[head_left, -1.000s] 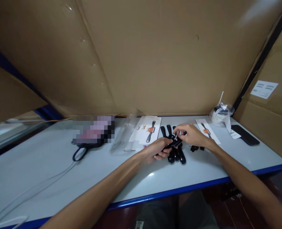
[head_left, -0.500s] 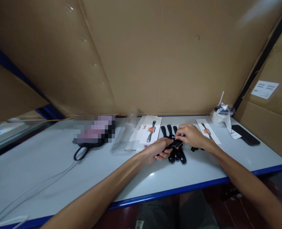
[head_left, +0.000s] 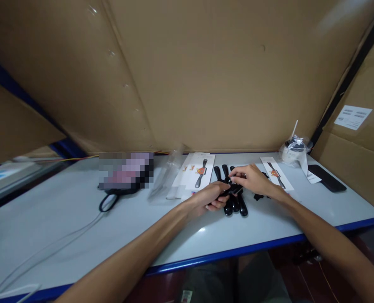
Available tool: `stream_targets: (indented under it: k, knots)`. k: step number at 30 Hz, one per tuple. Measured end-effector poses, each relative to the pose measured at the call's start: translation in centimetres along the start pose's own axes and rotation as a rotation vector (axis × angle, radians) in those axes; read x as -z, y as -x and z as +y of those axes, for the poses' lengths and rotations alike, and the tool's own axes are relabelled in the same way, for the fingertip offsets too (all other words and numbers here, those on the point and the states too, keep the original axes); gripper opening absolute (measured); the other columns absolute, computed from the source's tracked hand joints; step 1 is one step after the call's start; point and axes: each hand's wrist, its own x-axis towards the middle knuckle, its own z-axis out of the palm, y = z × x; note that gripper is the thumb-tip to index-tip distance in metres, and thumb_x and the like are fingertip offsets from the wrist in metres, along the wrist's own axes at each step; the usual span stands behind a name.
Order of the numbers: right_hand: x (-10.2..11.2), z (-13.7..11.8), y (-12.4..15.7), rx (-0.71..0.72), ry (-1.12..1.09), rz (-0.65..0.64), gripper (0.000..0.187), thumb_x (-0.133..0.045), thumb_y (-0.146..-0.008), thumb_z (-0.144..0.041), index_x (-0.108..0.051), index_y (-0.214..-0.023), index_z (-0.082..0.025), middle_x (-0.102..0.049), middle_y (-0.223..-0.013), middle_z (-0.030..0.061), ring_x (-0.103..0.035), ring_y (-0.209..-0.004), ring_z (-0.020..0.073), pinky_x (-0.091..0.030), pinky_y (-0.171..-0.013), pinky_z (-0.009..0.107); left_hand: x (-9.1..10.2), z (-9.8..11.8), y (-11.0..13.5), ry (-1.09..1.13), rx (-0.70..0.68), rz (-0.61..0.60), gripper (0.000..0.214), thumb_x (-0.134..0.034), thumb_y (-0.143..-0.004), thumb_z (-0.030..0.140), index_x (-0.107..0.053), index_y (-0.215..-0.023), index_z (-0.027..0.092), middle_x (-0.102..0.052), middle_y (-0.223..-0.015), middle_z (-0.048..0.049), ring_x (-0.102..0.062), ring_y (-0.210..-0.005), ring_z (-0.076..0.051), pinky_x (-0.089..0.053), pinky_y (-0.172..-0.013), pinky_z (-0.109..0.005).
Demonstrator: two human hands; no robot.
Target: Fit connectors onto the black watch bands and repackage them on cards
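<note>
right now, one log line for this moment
left hand: holds black piece | right hand: pinches same piece | under them: black handles on table

A: Is the light good here?

B: Rather dim and warm. It comes from above: one small bright spot lies on the table [head_left: 201,230] near its front edge, and the shadows under the left hand [head_left: 210,197] and the right hand [head_left: 253,179] are soft.

A: Is it sharp?

B: In the centre, yes. The black handles [head_left: 236,204] show few details. The table's left end is blurred, a patch [head_left: 125,170] near the back edge is pixelated, and the front edge bends.
</note>
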Motion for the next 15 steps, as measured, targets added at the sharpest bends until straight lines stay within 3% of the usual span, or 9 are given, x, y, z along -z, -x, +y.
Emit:
stream_targets:
  k: [4, 9, 15]
  knots:
    - [0.27, 0.46, -0.03, 0.079, 0.183, 0.045, 0.017, -0.062, -0.093, -0.02, -0.076, -0.083, -0.019, -0.071, -0.077, 0.0023, -0.056, -0.069, 0.0134, -0.037, -0.068, 0.027, -0.08, 0.25, 0.11, 0.019, 0.014, -0.001, 0.028, -0.039, -0.099, 0.032, -0.058, -0.092, 0.014, -0.028, -0.052, 0.0096, -0.011, -0.038, -0.005, -0.01, -0.032, -0.014]
    - [0.19, 0.6, -0.01, 0.112, 0.159, 0.049, 0.021, -0.062, -0.091, -0.017, -0.077, -0.105, -0.023, -0.072, -0.085, 0.0013, -0.058, -0.073, 0.014, -0.038, -0.071, 0.028, -0.38, 0.54, 0.35, 0.007, 0.045, 0.015, 0.031, -0.032, -0.101, 0.029, -0.058, -0.093, 0.014, -0.027, -0.051, 0.0095, -0.011, -0.038, -0.006, -0.009, -0.032, -0.014]
    - [0.15, 0.41, 0.08, 0.092, 0.263, 0.025, 0.018, -0.061, -0.093, -0.018, -0.071, -0.078, -0.019, -0.067, -0.08, 0.002, -0.054, -0.071, 0.0138, -0.034, -0.068, 0.028, -0.47, 0.58, 0.42, 0.003, 0.043, 0.016, 0.031, -0.031, -0.102, 0.028, -0.057, -0.093, 0.014, -0.028, -0.051, 0.0092, -0.012, -0.038, -0.006, -0.008, -0.032, -0.015]
